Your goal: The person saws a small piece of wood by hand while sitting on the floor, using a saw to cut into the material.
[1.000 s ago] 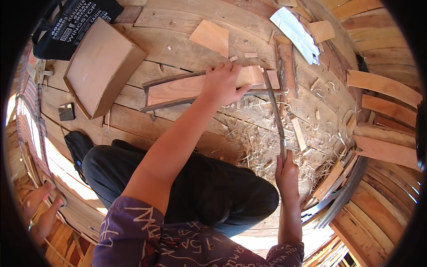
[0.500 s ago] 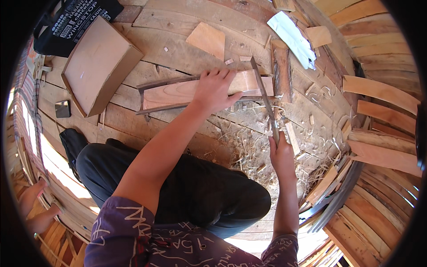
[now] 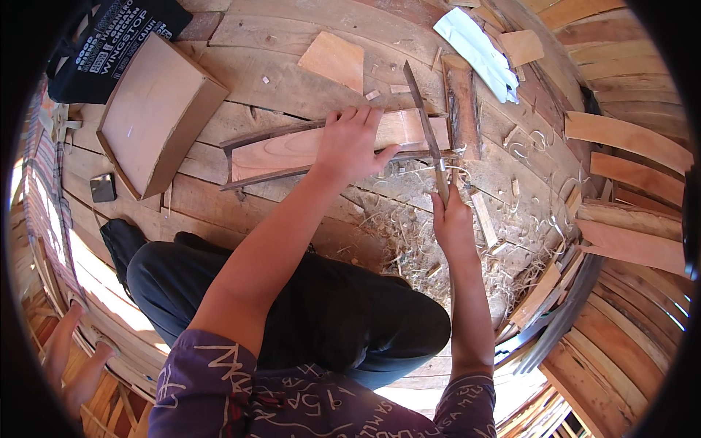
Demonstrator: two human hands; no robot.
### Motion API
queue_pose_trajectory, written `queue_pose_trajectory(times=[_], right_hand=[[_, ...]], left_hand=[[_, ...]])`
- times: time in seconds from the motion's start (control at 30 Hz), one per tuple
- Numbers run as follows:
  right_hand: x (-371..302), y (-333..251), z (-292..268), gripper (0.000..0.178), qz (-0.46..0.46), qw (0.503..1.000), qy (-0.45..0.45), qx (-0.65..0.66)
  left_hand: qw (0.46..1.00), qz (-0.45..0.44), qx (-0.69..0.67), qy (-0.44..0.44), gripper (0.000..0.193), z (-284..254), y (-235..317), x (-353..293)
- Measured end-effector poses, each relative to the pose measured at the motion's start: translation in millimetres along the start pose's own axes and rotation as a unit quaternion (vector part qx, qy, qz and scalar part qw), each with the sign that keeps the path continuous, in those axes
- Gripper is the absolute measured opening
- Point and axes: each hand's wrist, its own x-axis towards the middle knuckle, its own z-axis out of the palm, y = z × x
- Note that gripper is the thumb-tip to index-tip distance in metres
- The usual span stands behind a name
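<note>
A pale wooden board [image 3: 277, 155] lies between two dark wooden side strips on the plank floor in front of me. My left hand [image 3: 352, 142] bears down on it from above, fingers together toward the far edge and thumb stretched to the right. In my closed right hand [image 3: 454, 215] is the handle of a long, narrow-bladed knife [image 3: 423, 109]. Its dark blade crosses over the board's right part, the tip pointing away from me past the far edge. Whether the blade touches the wood is hard to tell.
Curled shavings [image 3: 416, 244] litter the floor near my right hand. A bark-edged wood block [image 3: 461, 109] lies at the board's right end. Beyond are a flat wood offcut [image 3: 332, 60] and a pale blue packet [image 3: 478, 55]. Left stand a cardboard box [image 3: 157, 109] and a black bag [image 3: 117, 47].
My right hand and the knife have moved away from me and slightly left, so the blade reaches farther past the board. My left hand stays on the board.
</note>
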Motion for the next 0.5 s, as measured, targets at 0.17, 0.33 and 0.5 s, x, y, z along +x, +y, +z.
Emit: queue_pose_trajectory(times=[0.17,0.33,0.5], right_hand=[[-0.7,-4.8,0.9,0.018,-0.006,1.000,0.016,0.006],[-2.8,-4.1,1.3,0.017,0.013,0.999,0.015,-0.036],[-2.7,-1.1,1.9,0.018,0.005,1.000,0.011,-0.016]], left_hand=[[1.000,-0.010,-0.006,0.004,0.062,-0.9,2.3,1.2],[1.000,-0.017,-0.024,0.008,0.063,-1.3,3.5,2.2],[0.999,-0.016,-0.024,0.016,0.063,-0.6,1.9,1.1]])
